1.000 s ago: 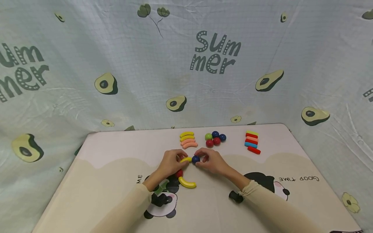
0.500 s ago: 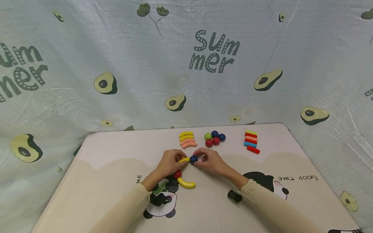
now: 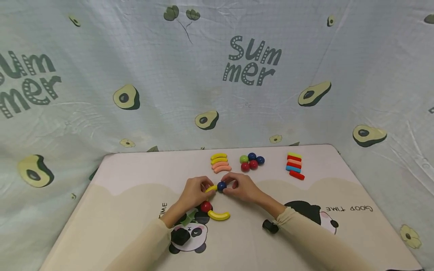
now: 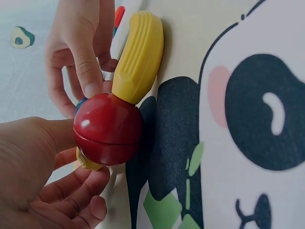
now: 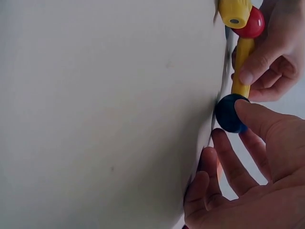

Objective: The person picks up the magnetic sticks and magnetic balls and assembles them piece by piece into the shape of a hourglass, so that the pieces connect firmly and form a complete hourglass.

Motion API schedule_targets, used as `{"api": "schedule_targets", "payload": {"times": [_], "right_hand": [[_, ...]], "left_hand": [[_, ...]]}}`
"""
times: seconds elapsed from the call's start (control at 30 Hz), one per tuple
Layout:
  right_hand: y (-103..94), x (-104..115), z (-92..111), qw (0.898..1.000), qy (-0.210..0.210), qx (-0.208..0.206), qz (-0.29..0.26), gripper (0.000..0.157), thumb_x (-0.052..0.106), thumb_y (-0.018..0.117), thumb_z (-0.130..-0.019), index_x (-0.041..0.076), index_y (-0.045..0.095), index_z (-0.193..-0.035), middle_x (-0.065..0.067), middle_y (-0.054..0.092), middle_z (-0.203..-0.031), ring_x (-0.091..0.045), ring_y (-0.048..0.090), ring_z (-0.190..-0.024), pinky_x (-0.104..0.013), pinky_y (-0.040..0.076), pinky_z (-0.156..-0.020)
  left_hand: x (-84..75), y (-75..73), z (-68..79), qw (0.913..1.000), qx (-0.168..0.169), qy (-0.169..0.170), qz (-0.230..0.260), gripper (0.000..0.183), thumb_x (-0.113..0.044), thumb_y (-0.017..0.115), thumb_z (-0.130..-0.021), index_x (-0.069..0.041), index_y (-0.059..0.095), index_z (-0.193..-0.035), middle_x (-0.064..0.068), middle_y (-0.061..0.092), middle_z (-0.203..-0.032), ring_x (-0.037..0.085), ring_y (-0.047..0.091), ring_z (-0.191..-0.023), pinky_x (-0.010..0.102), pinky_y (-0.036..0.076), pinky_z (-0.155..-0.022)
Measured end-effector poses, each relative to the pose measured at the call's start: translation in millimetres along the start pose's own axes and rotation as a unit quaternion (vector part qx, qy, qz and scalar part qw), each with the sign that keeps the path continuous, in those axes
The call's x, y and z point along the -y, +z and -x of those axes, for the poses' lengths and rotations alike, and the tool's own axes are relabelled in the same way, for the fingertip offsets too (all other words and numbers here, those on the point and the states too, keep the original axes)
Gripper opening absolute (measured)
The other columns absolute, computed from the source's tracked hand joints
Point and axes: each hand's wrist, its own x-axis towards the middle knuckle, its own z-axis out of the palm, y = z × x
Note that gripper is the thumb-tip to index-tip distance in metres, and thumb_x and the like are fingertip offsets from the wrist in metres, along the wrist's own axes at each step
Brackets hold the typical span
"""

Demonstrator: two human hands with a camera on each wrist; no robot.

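Observation:
My left hand [image 3: 194, 191] pinches a curved yellow stick [image 5: 242, 67] between thumb and fingers. At the stick's right end is a dark blue ball [image 3: 222, 186], which my right hand [image 3: 243, 187] holds with thumb and fingertips; stick and ball meet in the right wrist view. A glossy red ball [image 4: 108, 129] sits at the stick's other end, just below my left hand. From that red ball a second curved yellow stick [image 3: 219, 215] runs off to the right, nearer to me. In the left wrist view the red ball mostly hides the blue one.
Behind the hands lie a row of yellow and pink curved sticks [image 3: 219, 163], a cluster of green, blue and red balls [image 3: 253, 164], and a stack of coloured straight sticks [image 3: 294, 162]. One red straight stick [image 3: 297, 175] lies slightly askew. Printed pandas decorate the table [image 3: 129, 218].
Both hands have shifted slightly left, carrying the yellow stick and blue ball along. The red ball now shows more fully beside the left hand.

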Motion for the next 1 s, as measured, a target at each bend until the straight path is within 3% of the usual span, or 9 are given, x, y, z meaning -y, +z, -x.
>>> {"api": "schedule_targets", "payload": {"times": [0.13,0.27,0.47,0.57,0.73,0.9,1.0], "right_hand": [[-2.4,0.2,1.9,1.0,0.004,-0.01,0.0,0.031,0.018,0.08,-0.091,0.013,0.069,-0.119,-0.001,0.073,-0.11,-0.016,0.061,-0.086,-0.027,0.052,-0.078],[-4.5,1.2,1.9,0.999,0.017,-0.051,0.007,0.037,0.015,0.08,-0.09,0.012,0.067,-0.125,-0.006,0.071,-0.118,-0.016,0.061,-0.083,-0.025,0.053,-0.077],[-2.1,-2.4,-7.0,0.994,0.019,-0.095,0.055,0.051,0.015,0.082,-0.089,0.011,0.062,-0.136,-0.011,0.062,-0.131,-0.019,0.058,-0.083,-0.028,0.055,-0.076],[0.5,-5.6,-14.1,0.991,0.018,-0.105,0.084,0.053,0.015,0.081,-0.09,0.011,0.061,-0.138,-0.011,0.062,-0.135,-0.024,0.062,-0.101,-0.039,0.056,-0.089],[1.6,-5.2,-24.3,0.987,0.036,-0.108,0.111,0.052,0.017,0.079,-0.091,0.011,0.061,-0.139,-0.011,0.063,-0.137,-0.031,0.057,-0.129,-0.051,0.044,-0.109],[1.4,-2.3,-32.2,0.984,0.059,-0.1,0.138,0.05,0.018,0.077,-0.093,0.009,0.061,-0.14,-0.012,0.064,-0.136,-0.031,0.06,-0.124,-0.05,0.047,-0.106],[1.0,-2.5,-35.4,0.983,0.064,-0.103,0.139,0.046,0.016,0.075,-0.094,0.008,0.064,-0.137,-0.012,0.067,-0.128,-0.028,0.063,-0.11,-0.046,0.052,-0.098]], "left_hand": [[0.8,-0.6,2.7,1.0,-0.001,0.0,0.003,0.014,-0.01,0.083,-0.086,-0.006,0.074,-0.096,-0.001,0.064,-0.079,0.013,0.054,-0.071,0.021,0.049,-0.063],[2.1,-2.6,6.4,1.0,-0.005,-0.005,0.005,0.013,-0.01,0.082,-0.086,-0.006,0.074,-0.095,-0.001,0.063,-0.078,0.013,0.053,-0.071,0.022,0.048,-0.062],[5.4,-6.4,10.8,0.9998,-0.017,-0.009,0.005,0.014,-0.008,0.083,-0.084,-0.005,0.074,-0.094,-0.001,0.062,-0.077,0.013,0.053,-0.068,0.022,0.047,-0.06],[6.5,-8.1,12.9,0.9997,-0.021,-0.014,0.008,0.014,-0.008,0.083,-0.084,-0.005,0.074,-0.094,0.0,0.062,-0.077,0.013,0.053,-0.068,0.022,0.047,-0.06],[6.4,-10.9,16.0,0.9993,-0.024,-0.025,0.014,0.014,-0.007,0.083,-0.085,-0.005,0.074,-0.095,0.0,0.062,-0.078,0.013,0.052,-0.069,0.022,0.047,-0.061],[6.8,-14.1,18.3,0.9995,-0.024,-0.017,0.014,0.015,-0.004,0.081,-0.084,-0.005,0.073,-0.097,0.002,0.062,-0.079,0.014,0.053,-0.069,0.021,0.047,-0.062],[7.9,-15.6,18.6,0.9996,-0.021,-0.009,0.014,0.019,-0.003,0.08,-0.084,-0.004,0.073,-0.102,0.003,0.063,-0.082,0.014,0.053,-0.07,0.021,0.049,-0.062]]}}
